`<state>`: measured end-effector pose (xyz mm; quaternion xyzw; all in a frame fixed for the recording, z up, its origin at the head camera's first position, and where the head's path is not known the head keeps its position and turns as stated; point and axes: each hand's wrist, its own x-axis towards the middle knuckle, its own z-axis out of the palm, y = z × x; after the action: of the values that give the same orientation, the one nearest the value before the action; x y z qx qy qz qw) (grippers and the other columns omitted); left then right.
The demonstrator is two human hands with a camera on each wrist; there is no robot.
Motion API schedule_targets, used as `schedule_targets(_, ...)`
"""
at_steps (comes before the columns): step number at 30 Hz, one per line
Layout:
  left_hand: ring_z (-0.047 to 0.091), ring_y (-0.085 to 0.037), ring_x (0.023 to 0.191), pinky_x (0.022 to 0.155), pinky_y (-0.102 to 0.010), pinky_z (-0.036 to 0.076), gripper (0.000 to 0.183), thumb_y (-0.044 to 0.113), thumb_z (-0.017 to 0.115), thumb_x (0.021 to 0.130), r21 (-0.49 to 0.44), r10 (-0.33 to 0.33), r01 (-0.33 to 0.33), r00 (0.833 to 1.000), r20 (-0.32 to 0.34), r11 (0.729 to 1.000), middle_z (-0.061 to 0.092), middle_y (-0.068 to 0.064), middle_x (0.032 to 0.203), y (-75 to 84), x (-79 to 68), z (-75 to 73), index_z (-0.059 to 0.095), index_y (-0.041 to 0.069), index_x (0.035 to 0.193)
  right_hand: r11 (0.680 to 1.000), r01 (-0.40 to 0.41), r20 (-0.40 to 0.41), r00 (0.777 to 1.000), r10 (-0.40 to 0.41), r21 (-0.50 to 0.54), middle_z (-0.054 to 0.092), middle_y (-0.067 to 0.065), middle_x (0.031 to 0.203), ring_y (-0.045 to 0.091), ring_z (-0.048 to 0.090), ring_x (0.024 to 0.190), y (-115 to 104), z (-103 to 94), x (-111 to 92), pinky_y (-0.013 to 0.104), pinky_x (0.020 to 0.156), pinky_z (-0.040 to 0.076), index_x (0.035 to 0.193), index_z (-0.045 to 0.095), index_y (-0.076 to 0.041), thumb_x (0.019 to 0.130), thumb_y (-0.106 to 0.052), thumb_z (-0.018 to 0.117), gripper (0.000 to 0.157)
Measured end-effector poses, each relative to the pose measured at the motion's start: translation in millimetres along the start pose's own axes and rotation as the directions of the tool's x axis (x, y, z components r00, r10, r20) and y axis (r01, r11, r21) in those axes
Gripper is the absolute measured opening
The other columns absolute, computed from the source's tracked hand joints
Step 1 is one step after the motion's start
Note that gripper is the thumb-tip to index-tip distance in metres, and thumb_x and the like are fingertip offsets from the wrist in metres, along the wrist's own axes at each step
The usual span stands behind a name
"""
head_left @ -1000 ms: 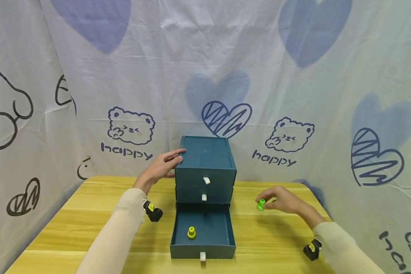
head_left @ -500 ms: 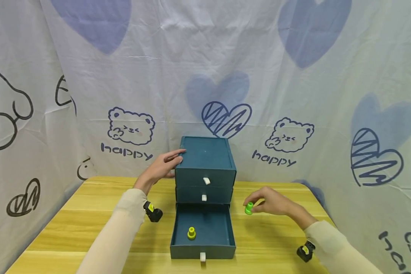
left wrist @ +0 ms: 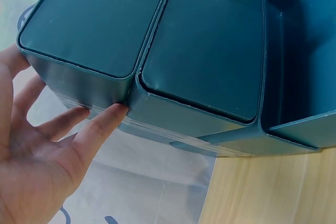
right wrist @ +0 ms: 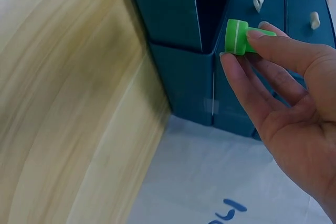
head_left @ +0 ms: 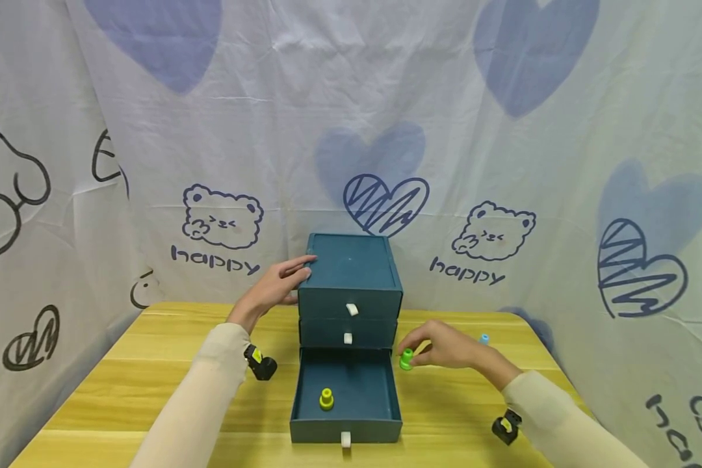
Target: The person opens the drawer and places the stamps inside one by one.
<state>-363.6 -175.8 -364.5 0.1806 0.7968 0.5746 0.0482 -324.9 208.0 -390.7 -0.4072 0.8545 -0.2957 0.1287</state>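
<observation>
A dark teal cabinet (head_left: 351,266) with three stacked drawers stands on the table, its bottom drawer (head_left: 374,430) pulled out. Inside that drawer sits a yellow peg-shaped piece (head_left: 326,400) with a wide round base. My left hand (head_left: 271,286) rests against the cabinet's upper left side, fingers extended; in the left wrist view the fingertips (left wrist: 116,111) touch the side wall. Thumb and fingers of my right hand (head_left: 444,344) pinch a green peg-shaped piece (right wrist: 242,36) of the same form, held just right of the open drawer and above the table.
Behind my right wrist a light blue piece (head_left: 484,338) partly shows on the wooden table (head_left: 152,364). The two upper drawers are closed and carry white pull tabs (head_left: 352,310). A white printed cloth (head_left: 304,97) hangs behind and at the sides.
My right hand has moved left toward the open drawer with the green piece, uncovering the light blue piece behind the wrist. The left hand has stayed on the cabinet.
</observation>
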Motion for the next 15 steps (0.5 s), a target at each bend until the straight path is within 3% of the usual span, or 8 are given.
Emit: schedule_targets(15, 0.031, -0.044, 0.155, 0.111, -0.063, 0.047, 0.054, 0.038, 0.049, 0.11, -0.001, -0.007, 0.007, 1.0, -0.003, 1.0, 0.026, -0.018, 0.17, 1.1, -0.6, 0.3, 0.039, 0.023, 0.161, 0.999, 0.034, 0.087, 0.996, -0.031, -0.04, 0.078, 0.007, 0.114, 0.008, 0.071, 0.096, -15, 14.2, 31, 0.02, 0.085, 0.061, 0.111, 0.08, -0.011, 0.091, -0.003, 0.076, 0.022)
